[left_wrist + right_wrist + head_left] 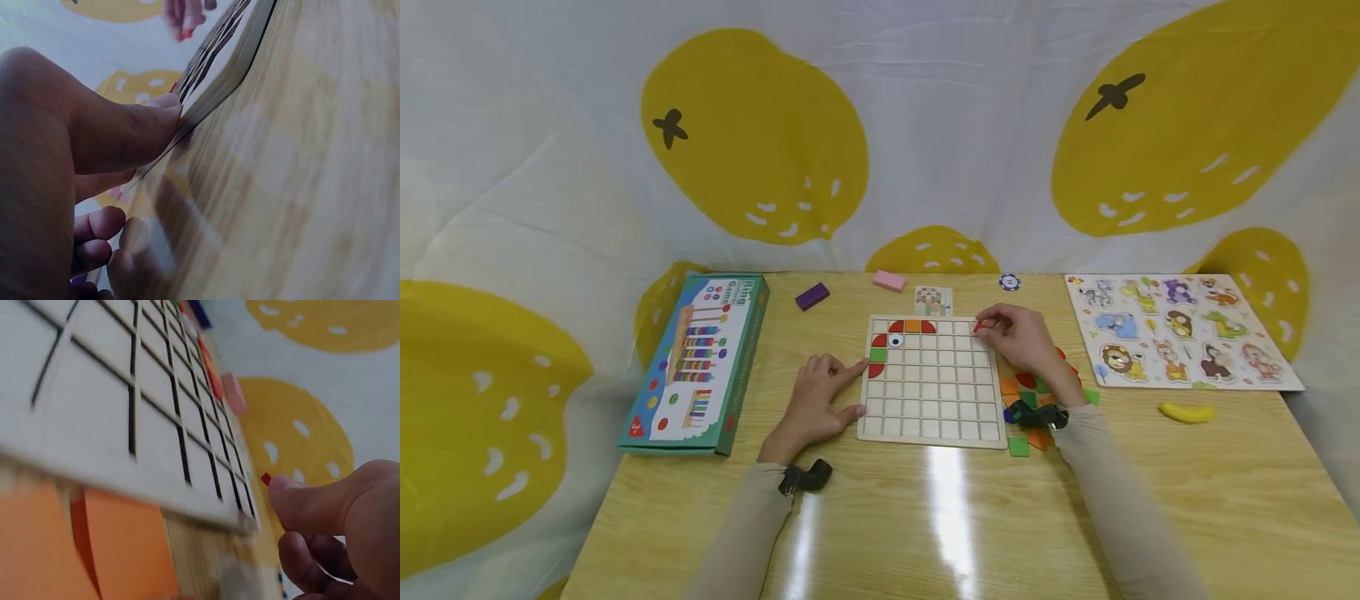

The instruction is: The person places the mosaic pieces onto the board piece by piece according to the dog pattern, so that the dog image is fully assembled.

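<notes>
A white gridded board (928, 398) lies on the table, with red, orange and green tiles and a round eye tile (895, 341) in its upper left cells. My left hand (814, 400) rests at the board's left edge; thumb and index finger touch the rim, while the other fingers are bent, as the left wrist view shows. Over the board's upper right corner my right hand (1021, 335) pinches a small red tile (266, 479) between thumb and fingers. Most of that tile is hidden by the fingertips. Beneath the right wrist lies a loose pile of coloured tiles (1018, 447).
On the left stands a ring game box (711, 367). Behind the board are a purple block (812, 297), a pink block (890, 281), a picture card (933, 300) and a poker chip (1010, 282). To the right lie an animal puzzle (1180, 333) and a toy banana (1187, 412).
</notes>
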A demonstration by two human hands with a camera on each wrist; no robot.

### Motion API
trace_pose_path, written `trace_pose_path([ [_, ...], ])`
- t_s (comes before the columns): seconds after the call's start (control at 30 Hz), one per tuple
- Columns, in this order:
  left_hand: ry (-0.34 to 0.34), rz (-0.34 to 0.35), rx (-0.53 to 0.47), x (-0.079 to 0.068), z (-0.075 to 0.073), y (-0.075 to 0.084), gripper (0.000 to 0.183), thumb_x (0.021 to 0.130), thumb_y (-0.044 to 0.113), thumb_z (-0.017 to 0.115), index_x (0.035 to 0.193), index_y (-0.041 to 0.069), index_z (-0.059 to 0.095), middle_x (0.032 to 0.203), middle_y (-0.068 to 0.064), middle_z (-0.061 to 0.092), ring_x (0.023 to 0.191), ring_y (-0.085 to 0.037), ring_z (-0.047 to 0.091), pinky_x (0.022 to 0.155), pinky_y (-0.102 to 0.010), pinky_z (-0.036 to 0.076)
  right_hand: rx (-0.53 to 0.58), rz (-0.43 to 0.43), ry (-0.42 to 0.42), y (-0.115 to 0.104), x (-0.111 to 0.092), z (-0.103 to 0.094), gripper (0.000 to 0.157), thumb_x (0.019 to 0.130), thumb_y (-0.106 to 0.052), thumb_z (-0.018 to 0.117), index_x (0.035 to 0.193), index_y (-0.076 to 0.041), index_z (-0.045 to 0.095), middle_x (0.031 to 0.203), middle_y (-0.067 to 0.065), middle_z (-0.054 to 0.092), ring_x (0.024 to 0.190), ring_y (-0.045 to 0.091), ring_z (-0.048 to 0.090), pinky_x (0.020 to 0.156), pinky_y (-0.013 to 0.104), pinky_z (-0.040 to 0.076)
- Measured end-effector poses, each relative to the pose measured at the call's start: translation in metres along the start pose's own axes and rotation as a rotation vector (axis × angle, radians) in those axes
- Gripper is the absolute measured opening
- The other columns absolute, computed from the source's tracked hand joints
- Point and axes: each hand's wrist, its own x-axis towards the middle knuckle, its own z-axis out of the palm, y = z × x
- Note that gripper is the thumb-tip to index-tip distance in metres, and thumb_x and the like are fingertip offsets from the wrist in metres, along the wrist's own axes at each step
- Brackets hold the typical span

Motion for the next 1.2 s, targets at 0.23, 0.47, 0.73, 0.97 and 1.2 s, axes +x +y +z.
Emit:
trace_pose_path([
  [0.23, 0.015, -0.023, -0.011, -0.007, -0.001, -0.005, 0.074, 0.08, 0.043, 0.074, 0.147, 0.03, 0.048, 0.101, -0.001, 0.043, 0.092, -0.02, 0.032, 0.081, -0.038, 0.024, -0.143, 0.034, -0.112, 0.034, -0.019, -0.041, 0.025, 0.091, -0.022, 0.071, 0.111, -0.007, 0.073, 0.094, 0.008, 0.071, 0.08, 0.02, 0.064, 0.072, 0.036, 0.049],
  [0.47, 0.013, -0.016, -0.032, -0.008, -0.001, -0.005, 0.073, 0.081, 0.044, 0.073, 0.148, 0.03, 0.048, 0.101, -0.002, 0.042, 0.091, -0.021, 0.032, 0.081, -0.038, 0.024, -0.174, 0.035, -0.22, 0.033, -0.046, -0.064, 0.025, 0.085, -0.026, 0.078, 0.105, -0.011, 0.074, 0.089, 0.002, 0.068, 0.076, 0.017, 0.06, 0.069, 0.034, 0.048],
  [0.73, 0.021, 0.006, -0.016, -0.004, 0.001, -0.004, 0.072, 0.08, 0.044, 0.073, 0.147, 0.03, 0.049, 0.101, -0.002, 0.044, 0.09, -0.021, 0.033, 0.081, -0.037, 0.025, -0.214, 0.042, -0.258, 0.033, -0.058, -0.063, 0.015, 0.09, -0.02, 0.073, 0.097, -0.01, 0.064, 0.085, 0.002, 0.063, 0.073, 0.015, 0.056, 0.068, 0.032, 0.046],
  [0.97, 0.01, 0.006, -0.002, -0.002, 0.002, -0.003, 0.073, 0.079, 0.043, 0.073, 0.147, 0.031, 0.048, 0.1, -0.001, 0.043, 0.089, -0.02, 0.033, 0.08, -0.036, 0.025, 0.002, -0.027, -0.036, 0.024, -0.043, -0.044, 0.018, 0.093, -0.024, 0.07, 0.107, -0.013, 0.065, 0.092, 0.006, 0.068, 0.079, 0.018, 0.064, 0.069, 0.025, 0.05],
  [1.2, 0.009, 0.006, 0.0, -0.001, 0.003, -0.005, 0.074, 0.079, 0.045, 0.073, 0.147, 0.033, 0.047, 0.101, -0.001, 0.043, 0.089, -0.02, 0.033, 0.081, -0.037, 0.025, 0.282, 0.02, 0.032, -0.005, -0.007, 0.011, 0.029, 0.082, -0.024, 0.081, 0.107, -0.013, 0.075, 0.093, 0.007, 0.072, 0.081, 0.018, 0.07, 0.071, 0.023, 0.055],
])
